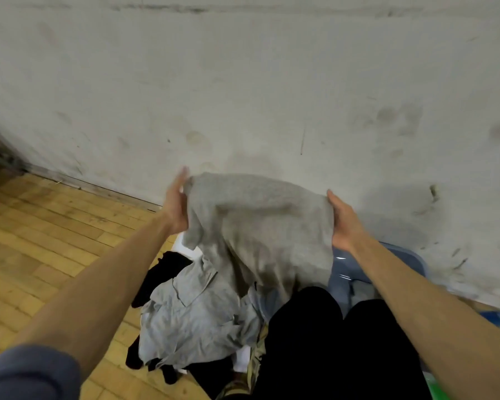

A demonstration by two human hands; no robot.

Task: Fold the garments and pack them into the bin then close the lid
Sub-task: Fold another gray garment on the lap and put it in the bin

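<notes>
In front of the stained pale wall [243,82], above a heap of clothes, a grey top [257,223] hangs in the air between both hands. The left hand [176,206] holds its left edge, palm turned inward and fingers fairly straight, blurred, so how firmly it pinches I cannot tell. The right hand [342,223] grips the right edge, thumb on top and fingers hidden behind the cloth.

The top looks like a soft, matte knit, light and limp: it sags in the middle and trails down toward the pile [191,321] below. It should not slip, but it will not keep any shape by itself, so it is probably best taken at the shoulders or side seams and pulled taut before each fold.

The pile holds a crumpled pale grey shirt with a flap or pocket showing, plus black and white pieces, all lying on the wooden floor [41,241] of worn yellow boards. The bin [410,261], smooth glossy blue-grey plastic with a rounded rim, stands just right of the pile beside the wall, partly hidden by the right arm and the person's black trousers [329,342]. No lid can be made out with certainty.
</notes>
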